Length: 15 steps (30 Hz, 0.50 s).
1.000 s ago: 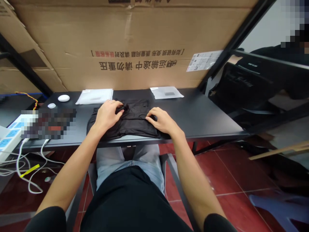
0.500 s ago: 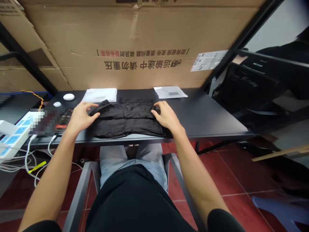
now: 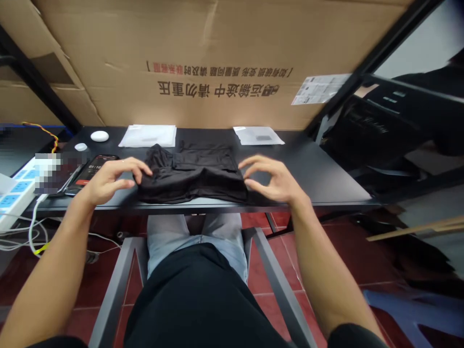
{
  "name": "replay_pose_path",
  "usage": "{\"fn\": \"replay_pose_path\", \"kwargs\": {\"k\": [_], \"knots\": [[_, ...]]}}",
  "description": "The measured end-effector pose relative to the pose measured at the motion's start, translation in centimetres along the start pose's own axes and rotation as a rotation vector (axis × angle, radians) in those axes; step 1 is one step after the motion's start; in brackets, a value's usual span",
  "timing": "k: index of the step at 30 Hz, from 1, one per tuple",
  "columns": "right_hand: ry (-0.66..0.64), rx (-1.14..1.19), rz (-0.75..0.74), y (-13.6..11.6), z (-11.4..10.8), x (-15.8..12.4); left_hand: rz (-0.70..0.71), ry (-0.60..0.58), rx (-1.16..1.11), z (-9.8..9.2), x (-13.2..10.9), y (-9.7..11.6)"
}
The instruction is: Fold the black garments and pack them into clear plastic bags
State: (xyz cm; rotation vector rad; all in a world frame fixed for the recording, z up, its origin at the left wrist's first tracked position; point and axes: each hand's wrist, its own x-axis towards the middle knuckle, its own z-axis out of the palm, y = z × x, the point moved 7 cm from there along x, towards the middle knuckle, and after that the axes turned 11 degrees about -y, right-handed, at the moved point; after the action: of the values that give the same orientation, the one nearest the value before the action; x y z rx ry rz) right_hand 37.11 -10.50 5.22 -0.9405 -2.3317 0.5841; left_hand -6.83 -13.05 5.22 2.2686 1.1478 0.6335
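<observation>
Folded black garment [image 3: 192, 176] on black desk [image 3: 319, 186]. Left hand [image 3: 108, 180] at 9 o'clock, touching its edge, ungripped; right hand [image 3: 271, 180] at 3 o'clock, just beside it, curled open; hands apart. Smartphone [image 3: 92, 169] at 10 o'clock.

A folded garment [image 3: 192, 176] lies at the middle of the table [image 3: 319, 181], with the left hand [image 3: 108, 181] just beside its left end and the right hand [image 3: 271, 181] just beside its right end. Along the far edge, a plastic packet [image 3: 148, 136] sits behind the garment's left half, and a second plastic packet [image 3: 258, 136] sits behind and right of it. Left of the first packet lie a round puck [image 3: 99, 136] and a smaller puck [image 3: 80, 147]. A smartphone [image 3: 94, 169] rests nearer, just beyond the left hand. A power strip [image 3: 16, 200] lies at the frame's left edge, and a cardboard sheet [image 3: 217, 58] stands behind the table, filling the top of the frame.
</observation>
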Motion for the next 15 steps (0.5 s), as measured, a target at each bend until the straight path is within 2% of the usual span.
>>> {"fn": "replay_pose_path", "kwargs": {"k": [1,2,3,5,6,7,10,13,15], "knots": [[-0.056,0.068,-0.021,-0.4,0.4,-1.0,0.017,-0.027,-0.034,0.0,-0.9,0.3],[-0.075,0.114,-0.021,-0.5,0.6,-1.6,0.022,-0.007,-0.05,-0.3,-1.3,0.5],[-0.058,0.133,-0.009,-0.4,0.7,-1.9,0.014,0.062,-0.04,-0.8,-1.4,0.9],[0.015,0.081,0.026,0.4,0.6,-1.1,-0.02,0.197,0.046,-1.4,-0.1,1.8],[0.037,0.024,0.03,0.9,0.7,-0.2,-0.03,0.22,0.115,-1.2,1.2,2.5],[0.035,-0.041,0.02,1.3,0.8,0.8,-0.046,0.184,0.206,-0.7,2.9,3.1],[-0.091,-0.213,-0.059,2.2,2.1,4.0,-0.002,-0.054,0.424,2.3,8.0,4.3],[-0.236,-0.28,-0.13,3.1,3.1,5.9,0.036,-0.251,0.56,4.4,11.3,3.5],[-0.195,-0.255,-0.095,4.2,2.3,7.0,0.033,-0.286,0.6,4.4,12.9,2.3]]}}
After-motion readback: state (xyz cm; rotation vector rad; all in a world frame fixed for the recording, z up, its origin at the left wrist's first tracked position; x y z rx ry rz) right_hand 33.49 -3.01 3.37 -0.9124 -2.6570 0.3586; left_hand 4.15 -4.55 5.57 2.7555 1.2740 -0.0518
